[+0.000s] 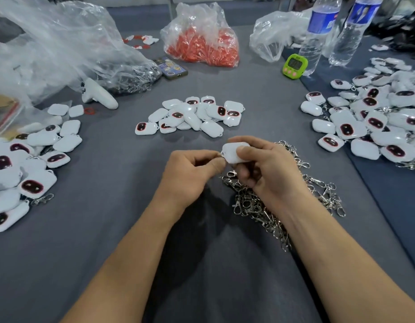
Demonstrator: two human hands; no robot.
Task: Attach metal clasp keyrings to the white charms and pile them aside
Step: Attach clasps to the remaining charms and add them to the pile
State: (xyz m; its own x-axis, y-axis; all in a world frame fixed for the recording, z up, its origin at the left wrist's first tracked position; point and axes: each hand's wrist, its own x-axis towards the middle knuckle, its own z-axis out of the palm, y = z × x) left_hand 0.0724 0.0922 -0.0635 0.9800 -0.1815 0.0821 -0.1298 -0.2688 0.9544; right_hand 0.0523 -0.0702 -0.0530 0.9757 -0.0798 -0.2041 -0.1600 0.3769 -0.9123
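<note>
A white charm (235, 152) was gripped in the right hand (268, 170), its loop pinched by the left hand (191, 173); whether a clasp was on could not be told. Loose clasps (271, 203) were heaped beneath, unclasped charms (192, 116) left ahead, finished piles (376, 122) stacked aside.

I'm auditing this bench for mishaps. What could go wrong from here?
The left hand pinches a barely visible clasp at the tiny loop of the charm held by the right hand; it might slip. The clasp pile beneath looks tangled, so pulling one may drag others.
</note>
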